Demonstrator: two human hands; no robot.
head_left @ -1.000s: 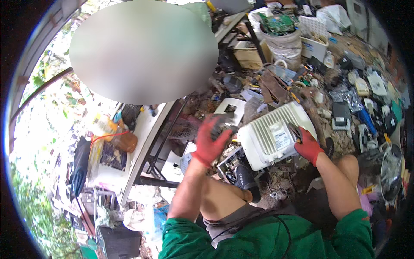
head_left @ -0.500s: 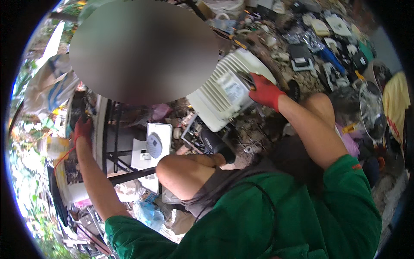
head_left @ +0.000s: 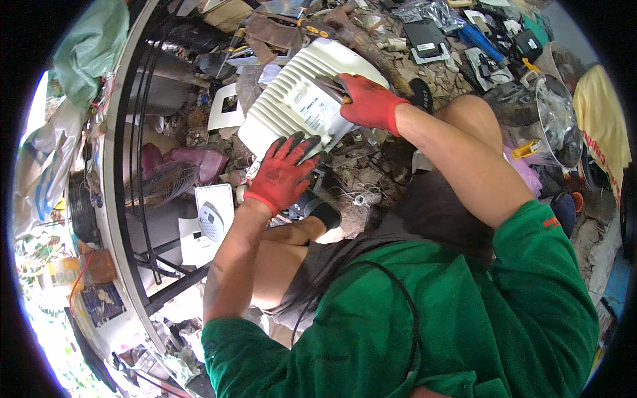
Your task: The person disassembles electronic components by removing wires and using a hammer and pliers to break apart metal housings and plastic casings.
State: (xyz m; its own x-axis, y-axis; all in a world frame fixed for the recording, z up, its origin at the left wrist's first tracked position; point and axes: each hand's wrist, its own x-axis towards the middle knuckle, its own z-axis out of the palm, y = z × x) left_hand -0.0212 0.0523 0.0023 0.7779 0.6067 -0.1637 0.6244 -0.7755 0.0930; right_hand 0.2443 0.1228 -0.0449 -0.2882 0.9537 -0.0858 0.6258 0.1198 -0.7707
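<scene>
A white ribbed plastic casing with a printed label lies tilted on the littered ground in front of me. My left hand, in a red glove with dark fingertips, rests on its near left edge with the fingers spread. In a red glove too, my right hand is closed round a dark pliers-like metal tool, held over the casing's right side beside the label. Most of the tool is hidden in the glove. Below my left hand, my shoe and bent leg partly cover some small scrap.
At the left stands a metal-framed rack with black bars. A white panel with a round grey piece leans near it. Yellow-handled tool and scrap lie beyond the casing. A bucket holding plastic stands right.
My left hand has come from the rack at the far left onto the casing. My view has shifted, and my right hand still holds the tool over the casing.
</scene>
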